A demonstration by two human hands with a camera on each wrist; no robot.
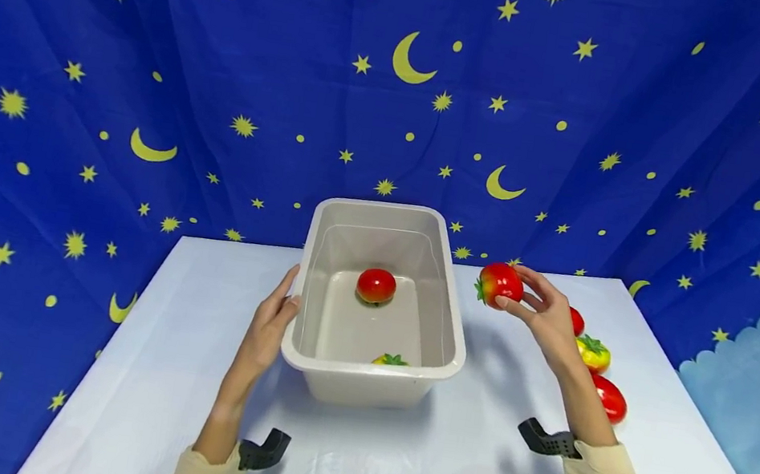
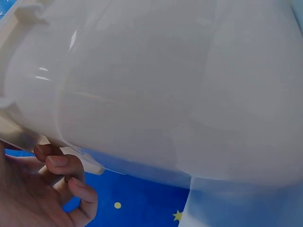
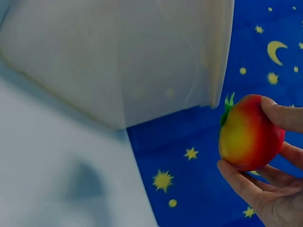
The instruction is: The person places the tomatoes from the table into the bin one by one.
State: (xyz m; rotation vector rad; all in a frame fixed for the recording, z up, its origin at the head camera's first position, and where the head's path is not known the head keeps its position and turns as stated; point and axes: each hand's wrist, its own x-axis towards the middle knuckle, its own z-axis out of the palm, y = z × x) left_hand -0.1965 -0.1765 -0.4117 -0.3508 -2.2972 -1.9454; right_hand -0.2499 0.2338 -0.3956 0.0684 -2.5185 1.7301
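Observation:
My left hand (image 1: pixel 268 325) grips the left rim of a light grey plastic bin (image 1: pixel 369 367); in the left wrist view, curled fingers (image 2: pixel 71 165) sit at the rim's underside. To the bin's right, my right hand (image 1: pixel 546 321) holds up a red toy tomato (image 1: pixel 500 284) between thumb and fingers. Its green leafy top points left, toward the bin, and the right wrist view shows a yellow patch on the tomato (image 3: pixel 251 135). Inside the bin lies a red toy tomato (image 1: pixel 376 287). A yellow one with green leaves (image 1: pixel 392 359) is partly hidden behind the near rim.
Beside my right forearm, a yellow toy tomato (image 1: pixel 593 354) and red ones (image 1: pixel 610 401) lie on the white table (image 1: pixel 136 365), partly covered by the arm. Behind the table hangs a blue curtain (image 1: pixel 289 54) with yellow stars and moons.

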